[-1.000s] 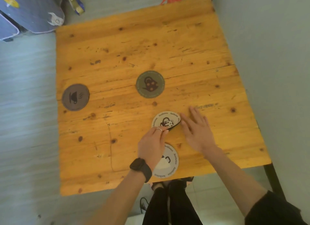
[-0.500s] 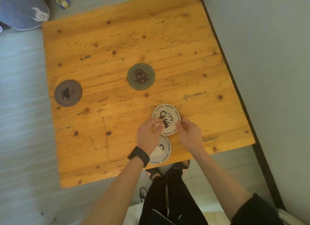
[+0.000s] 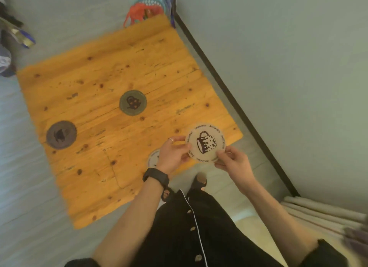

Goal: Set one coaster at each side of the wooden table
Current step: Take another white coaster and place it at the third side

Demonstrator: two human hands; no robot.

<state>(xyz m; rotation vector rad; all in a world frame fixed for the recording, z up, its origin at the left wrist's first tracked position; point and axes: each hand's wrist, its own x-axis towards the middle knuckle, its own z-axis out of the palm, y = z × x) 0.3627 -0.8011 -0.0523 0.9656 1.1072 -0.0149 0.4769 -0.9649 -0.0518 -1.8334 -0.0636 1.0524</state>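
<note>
A cream coaster with a mug drawing (image 3: 206,143) is lifted above the near right corner of the wooden table (image 3: 111,139). My left hand (image 3: 173,154) pinches its left rim and my right hand (image 3: 232,160) pinches its lower right rim. A second cream coaster (image 3: 153,158) lies near the table's front edge, mostly hidden behind my left hand. A green coaster (image 3: 133,102) lies near the table's middle. A grey coaster with a cup print (image 3: 61,134) rests close to the left edge.
A wall with a black baseboard (image 3: 229,91) runs along the table's right side. A teal basket with red netting (image 3: 146,8) sits beyond the far edge. Bags lie on the floor at far left. Folded pale cloth (image 3: 322,211) is at lower right.
The mug coaster has come up off the table and now hangs between both hands over the near right corner. The view has swung so that the table sits further left.
</note>
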